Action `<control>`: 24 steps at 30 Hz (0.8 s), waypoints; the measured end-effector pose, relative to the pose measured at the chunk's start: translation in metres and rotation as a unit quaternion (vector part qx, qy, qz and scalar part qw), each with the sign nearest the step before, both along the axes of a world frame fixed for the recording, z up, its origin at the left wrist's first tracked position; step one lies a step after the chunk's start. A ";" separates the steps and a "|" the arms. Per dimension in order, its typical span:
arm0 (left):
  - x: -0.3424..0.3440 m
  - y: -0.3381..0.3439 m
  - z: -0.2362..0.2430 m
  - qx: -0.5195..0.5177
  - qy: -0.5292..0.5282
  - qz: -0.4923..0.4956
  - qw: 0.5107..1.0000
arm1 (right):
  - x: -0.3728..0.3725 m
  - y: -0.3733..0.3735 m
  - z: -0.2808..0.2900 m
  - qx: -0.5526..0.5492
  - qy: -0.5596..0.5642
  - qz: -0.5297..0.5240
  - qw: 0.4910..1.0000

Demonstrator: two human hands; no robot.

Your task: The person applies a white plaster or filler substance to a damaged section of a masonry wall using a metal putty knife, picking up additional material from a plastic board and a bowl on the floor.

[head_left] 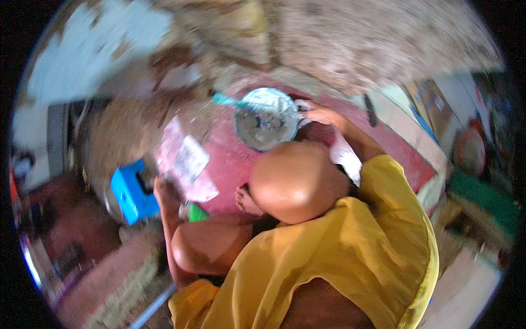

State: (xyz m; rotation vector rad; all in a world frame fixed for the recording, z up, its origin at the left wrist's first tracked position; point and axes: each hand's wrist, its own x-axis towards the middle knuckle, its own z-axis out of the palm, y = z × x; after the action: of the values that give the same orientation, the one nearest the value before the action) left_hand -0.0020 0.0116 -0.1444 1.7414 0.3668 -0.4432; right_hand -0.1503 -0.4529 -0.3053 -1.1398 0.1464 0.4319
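A round bowl with a pale blue rim (296, 131) stands on the red floor in front of my bent knee. Greyish wet-looking stuff covers its inside, and a teal handle (226, 100) sticks out over its left edge. At the bowl's right side is my right hand (324, 116), its fingers closed on a crumpled whitish piece (303, 107), cloth or paper. My left hand (163, 189) hangs low beside a blue plastic stool (131, 192). Blur smears its fingers, so whether it touches the stool is unclear.
Pinkish sheets with a pale printed paper (191, 159) lie on the floor between the stool and the bowl. A small green thing (197, 213) is near my left knee. Beyond the bowl rises a rough wall (378, 44). A dark knife-like object (370, 109) lies on the right ledge.
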 end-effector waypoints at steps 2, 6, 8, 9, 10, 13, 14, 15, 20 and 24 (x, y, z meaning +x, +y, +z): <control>0.007 -0.020 0.000 -0.048 0.024 0.053 0.997 | 0.021 0.006 -0.028 -0.044 0.047 -0.030 0.997; -0.007 -0.003 -0.006 -0.121 0.067 0.088 0.986 | 0.033 0.022 -0.029 -0.050 0.088 -0.094 0.990; -0.012 -0.007 0.001 -0.130 0.123 0.111 0.978 | 0.032 0.024 0.003 -0.191 0.031 -0.141 0.971; -0.015 -0.015 0.004 -0.140 0.118 0.136 0.974 | 0.020 0.010 0.009 -0.292 0.025 -0.088 0.952; -0.022 -0.027 0.010 -0.153 0.106 0.165 0.968 | 0.007 -0.001 0.029 -0.392 0.009 -0.033 0.919; -0.025 -0.037 0.030 -0.158 0.134 0.087 0.975 | -0.052 -0.030 0.023 -0.317 -0.043 -0.088 0.943; -0.019 -0.041 0.026 -0.161 0.162 0.059 0.972 | -0.069 -0.066 -0.014 -0.235 0.259 -0.192 0.917; -0.025 -0.027 0.032 -0.147 0.170 0.064 0.972 | -0.061 -0.055 0.015 -0.281 0.149 -0.079 0.945; -0.003 -0.052 0.032 -0.146 0.136 0.020 0.980 | -0.031 -0.039 0.157 -0.330 -0.059 -0.026 0.942; -0.002 -0.071 0.074 -0.131 0.133 -0.061 0.980 | 0.057 -0.001 0.248 -0.353 -0.176 0.082 0.915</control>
State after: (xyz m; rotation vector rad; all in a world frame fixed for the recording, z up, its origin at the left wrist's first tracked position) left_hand -0.0039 -0.0594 -0.0703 1.4542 0.3732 -0.7837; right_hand -0.0935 -0.4540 -0.0570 -1.9351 -0.1269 0.3170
